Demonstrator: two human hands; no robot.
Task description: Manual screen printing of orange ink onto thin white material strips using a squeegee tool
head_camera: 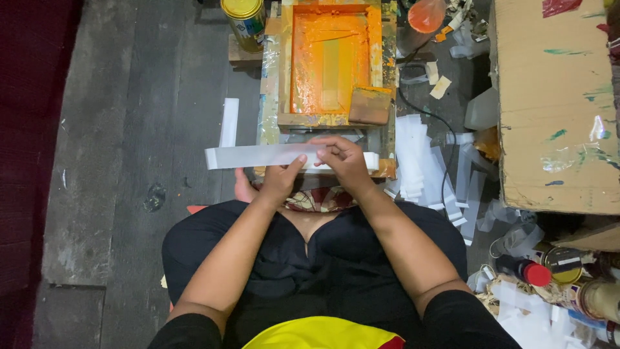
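Person, head view: black short-sleeved top, sleeve hems visible at the bottom edge above the elbows, forearms bare down to the left hand [279,182] and right hand [344,159]. Yellow panel with a thin red edge on the front of the top at bottom centre. Black trousers over both thighs; no rings, watch or gloves seen on either hand

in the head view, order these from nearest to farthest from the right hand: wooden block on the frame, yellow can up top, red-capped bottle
From the right hand:
1. wooden block, just above it on the orange printing frame's lower right corner.
2. yellow can, up and to the left, beside the frame.
3. red-capped bottle, low at the right among the clutter.
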